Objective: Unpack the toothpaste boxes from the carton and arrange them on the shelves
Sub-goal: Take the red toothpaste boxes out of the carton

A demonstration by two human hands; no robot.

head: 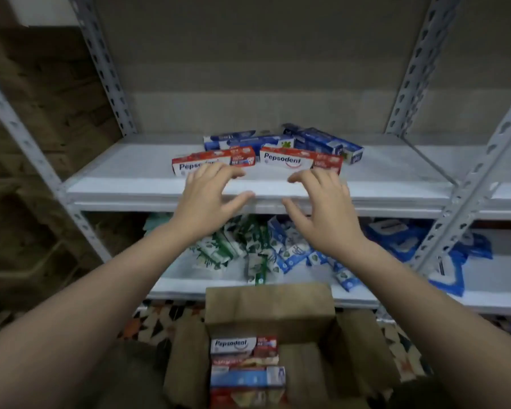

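Note:
Two red-and-white Pepsodent boxes lie side by side on the white shelf: the left box and the right box. Several blue toothpaste boxes lie behind them. My left hand hovers at the shelf's front edge just before the left box, fingers spread, holding nothing. My right hand hovers the same way before the right box. Below, the open brown carton holds more stacked toothpaste boxes.
The lower shelf carries green and blue sachet packs and blue pouches at the right. Grey slotted metal uprights frame the shelves. Patterned floor tiles show around the carton. A dark brick wall stands at the left.

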